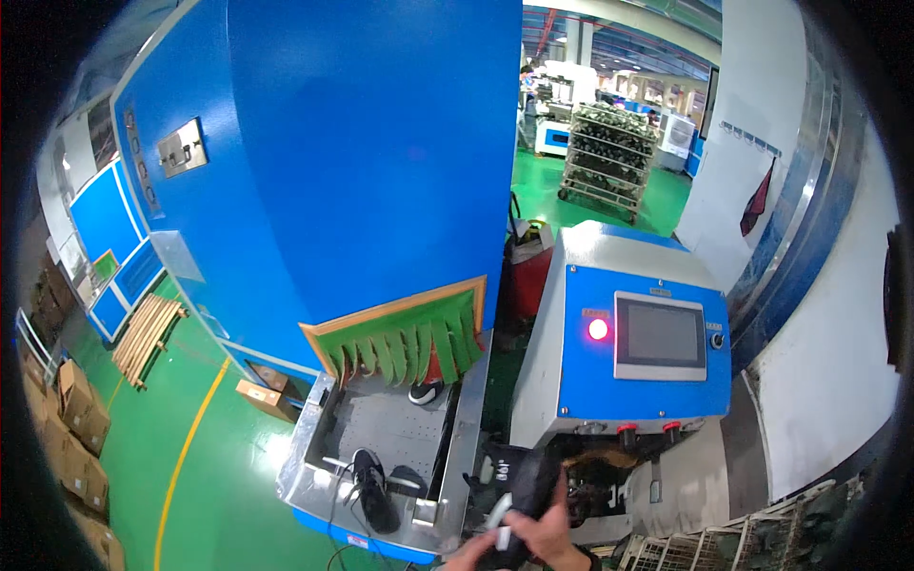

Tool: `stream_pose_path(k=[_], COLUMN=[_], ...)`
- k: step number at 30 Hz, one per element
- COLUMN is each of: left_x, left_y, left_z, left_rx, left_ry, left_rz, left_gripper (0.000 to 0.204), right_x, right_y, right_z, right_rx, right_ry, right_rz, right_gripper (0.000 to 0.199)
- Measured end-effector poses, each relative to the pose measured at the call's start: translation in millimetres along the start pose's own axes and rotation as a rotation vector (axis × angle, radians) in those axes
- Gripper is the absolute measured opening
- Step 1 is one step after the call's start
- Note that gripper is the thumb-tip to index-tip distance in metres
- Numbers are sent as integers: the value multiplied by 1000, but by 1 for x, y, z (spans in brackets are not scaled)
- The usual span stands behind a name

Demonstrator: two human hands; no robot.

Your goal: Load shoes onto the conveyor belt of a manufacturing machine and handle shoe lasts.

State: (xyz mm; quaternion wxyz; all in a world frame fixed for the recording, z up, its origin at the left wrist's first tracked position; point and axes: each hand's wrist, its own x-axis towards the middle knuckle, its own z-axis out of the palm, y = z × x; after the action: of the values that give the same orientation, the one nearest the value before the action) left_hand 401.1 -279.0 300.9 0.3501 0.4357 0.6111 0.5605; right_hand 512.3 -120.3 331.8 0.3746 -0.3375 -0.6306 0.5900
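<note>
Low in the view, I hold a black shoe (529,473) with white patches, just right of the conveyor's end. My right hand (547,529) grips it from the right side with its thumb across it. Next to the white patch, my left hand (473,551) is closed on its lower part; the picture's lower edge cuts that hand off. Another black-and-white shoe (374,490) lies on the near end of the grey perforated conveyor bed (367,419). Farther in, a further shoe (425,391) sits beneath the green strip curtain (400,344).
A large blue machine housing (371,143) rises over the conveyor. To the right stands a control box (628,333) with a dark screen and a lit red lamp. Wire racks (762,542) are at lower right, cardboard boxes (81,409) at far left, and a loaded trolley (609,157) behind.
</note>
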Motion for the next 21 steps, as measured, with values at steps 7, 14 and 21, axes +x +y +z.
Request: stream_pose_path(k=[7,14,21], left_x=[20,22,7], left_y=[5,-25,43], left_z=[59,95,110], left_rx=[848,763,357], left_ry=[-155,-696,-1133], left_rz=[-101,293,191], left_gripper=[40,23,32], right_x=[-34,-99,-152], right_y=[-18,-5,94], right_z=[-69,-147,-222], right_rx=[-370,-478,989], right_ry=[-388,-358,280], right_rz=[193,454,699], right_gripper=[118,112,59])
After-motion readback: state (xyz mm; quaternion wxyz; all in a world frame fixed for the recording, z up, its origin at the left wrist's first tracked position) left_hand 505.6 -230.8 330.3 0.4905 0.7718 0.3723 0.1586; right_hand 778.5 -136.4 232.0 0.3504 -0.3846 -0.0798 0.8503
